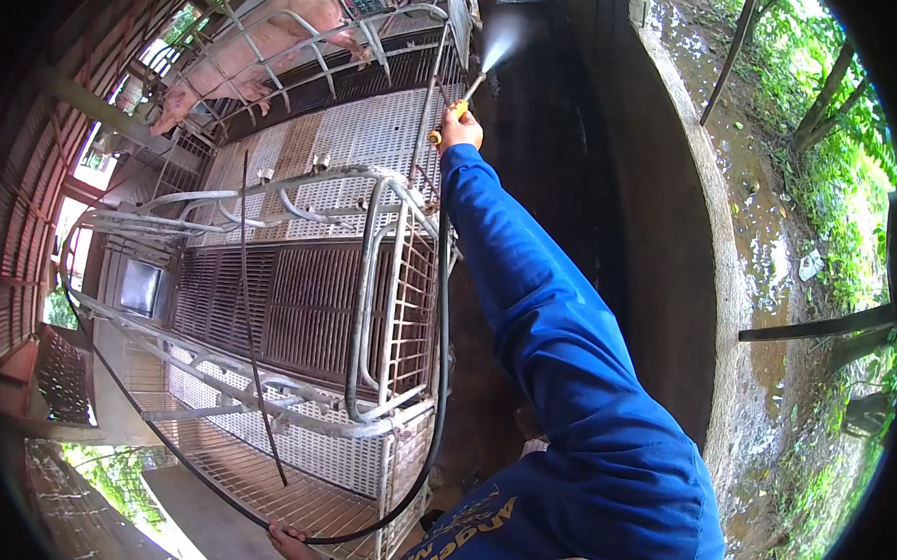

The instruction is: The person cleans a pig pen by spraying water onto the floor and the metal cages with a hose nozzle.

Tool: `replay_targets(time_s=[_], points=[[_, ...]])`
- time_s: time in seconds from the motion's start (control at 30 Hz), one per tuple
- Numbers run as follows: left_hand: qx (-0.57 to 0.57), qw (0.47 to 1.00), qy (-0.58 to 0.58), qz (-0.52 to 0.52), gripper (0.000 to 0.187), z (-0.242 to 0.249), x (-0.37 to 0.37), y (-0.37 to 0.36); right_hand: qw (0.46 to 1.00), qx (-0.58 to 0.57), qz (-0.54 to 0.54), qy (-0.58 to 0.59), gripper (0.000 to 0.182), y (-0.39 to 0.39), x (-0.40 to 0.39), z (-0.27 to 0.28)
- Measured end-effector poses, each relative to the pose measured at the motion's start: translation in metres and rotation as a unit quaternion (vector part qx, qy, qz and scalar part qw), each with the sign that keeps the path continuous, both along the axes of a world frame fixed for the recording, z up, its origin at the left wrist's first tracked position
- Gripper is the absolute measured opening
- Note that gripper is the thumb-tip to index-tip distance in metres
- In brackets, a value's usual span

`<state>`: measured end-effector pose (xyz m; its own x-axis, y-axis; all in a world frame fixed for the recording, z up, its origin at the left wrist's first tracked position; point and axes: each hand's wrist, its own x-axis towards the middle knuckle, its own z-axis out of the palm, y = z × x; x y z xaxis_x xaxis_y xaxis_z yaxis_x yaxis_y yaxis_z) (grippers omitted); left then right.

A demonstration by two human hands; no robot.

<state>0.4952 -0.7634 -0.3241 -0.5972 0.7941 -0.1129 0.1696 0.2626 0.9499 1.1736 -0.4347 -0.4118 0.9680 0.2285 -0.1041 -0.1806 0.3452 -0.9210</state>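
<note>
My right hand (460, 131), at the end of a stretched-out blue sleeve, is closed round the yellow-orange handle of a spray gun (473, 87). A white fan of water (501, 43) leaves its nozzle toward the dark floor (539, 176) of the walkway. At the lower left, my left hand (295, 547) is closed on a black hose (418, 487). The hose loops along the metal pen frame, one stretch running up toward my right hand and another curving off to the left. Part of the left-hand fingers is hidden.
Farrowing crates with metal rails (403, 272) and slatted flooring (314, 301) line the left side. A pig (258, 48) stands behind bars at the upper left. A low concrete wall (699, 169) borders the walkway, with muddy ground (767, 236) and plants beyond it.
</note>
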Motion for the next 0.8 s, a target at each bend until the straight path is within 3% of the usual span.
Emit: replay_targets(time_s=[0.27,0.53,0.8], points=[[0.013,1.000,-0.011,0.008,0.024,0.000,0.004,0.001,0.998,0.059,-0.006,0.001,0.025,0.001,0.012,-0.020],[0.010,1.000,-0.005,-0.023,0.024,-0.011,-0.010,0.002,1.000,0.008,-0.021,0.009,0.021,-0.020,0.012,-0.023],[0.000,1.000,-0.017,-0.009,0.023,-0.009,-0.015,0.000,0.994,0.096,-0.031,0.047,0.019,-0.027,0.010,-0.048]])
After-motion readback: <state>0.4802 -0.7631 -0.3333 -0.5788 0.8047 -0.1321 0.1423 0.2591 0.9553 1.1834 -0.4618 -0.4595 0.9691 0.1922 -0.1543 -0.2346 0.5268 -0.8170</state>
